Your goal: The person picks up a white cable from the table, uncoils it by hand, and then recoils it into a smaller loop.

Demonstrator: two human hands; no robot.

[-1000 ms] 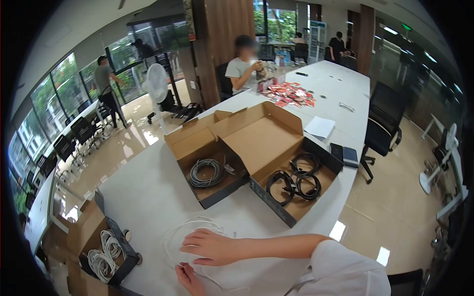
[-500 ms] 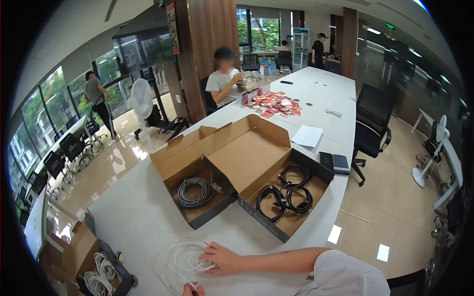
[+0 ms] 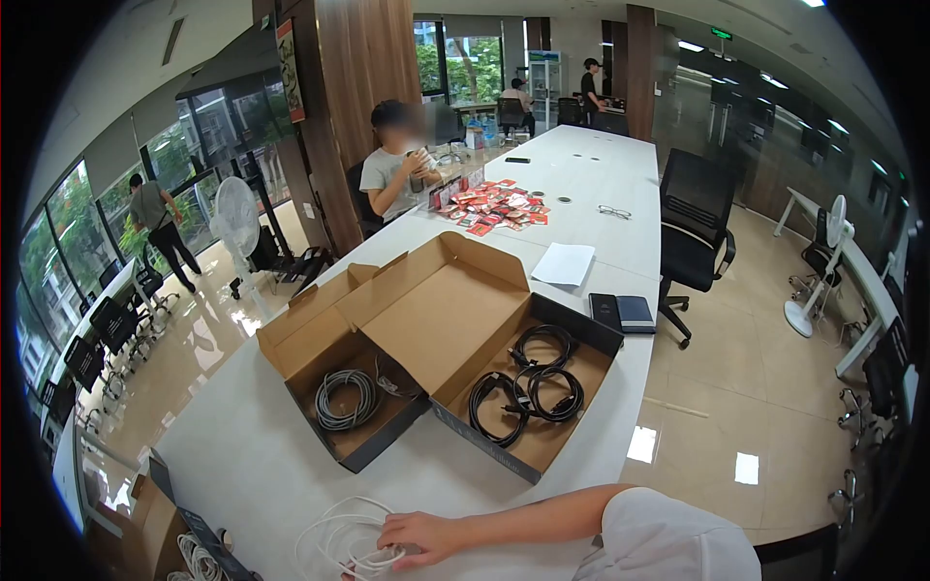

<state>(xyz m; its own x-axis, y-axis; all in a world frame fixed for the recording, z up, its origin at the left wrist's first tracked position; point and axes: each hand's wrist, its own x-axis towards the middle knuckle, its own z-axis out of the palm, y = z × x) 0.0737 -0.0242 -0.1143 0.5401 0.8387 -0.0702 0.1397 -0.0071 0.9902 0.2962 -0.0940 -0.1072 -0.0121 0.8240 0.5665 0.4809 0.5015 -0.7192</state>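
Observation:
A loosely looped white cable point(image 3: 334, 523) lies at the table's near edge. My right hand point(image 3: 418, 539) is on the right side of its loops, fingers curled closed around the strands. Of my left hand, at most a sliver of fingertip point(image 3: 347, 576) shows at the bottom edge by the cable; its grip is hidden. Beyond the cable stand two open cardboard boxes: the left box point(image 3: 373, 447) holds a coiled grey cable point(image 3: 346, 399), the right box point(image 3: 484, 447) several coiled black cables point(image 3: 549, 389). At the lower left, another open box point(image 3: 208, 531) contains white cables point(image 3: 197, 560).
Behind the boxes are white paper point(image 3: 563, 264), a phone point(image 3: 604, 312), a dark blue notebook point(image 3: 635, 313), eyeglasses point(image 3: 614, 212) and a pile of red packets point(image 3: 492, 205). A seated person point(image 3: 390, 174) is at the table's left side. A black chair point(image 3: 696, 228) stands right.
The view has shifted, so the boxes appear lower and further left. My left hand has almost left the frame at the bottom. My right hand remains on the white cable.

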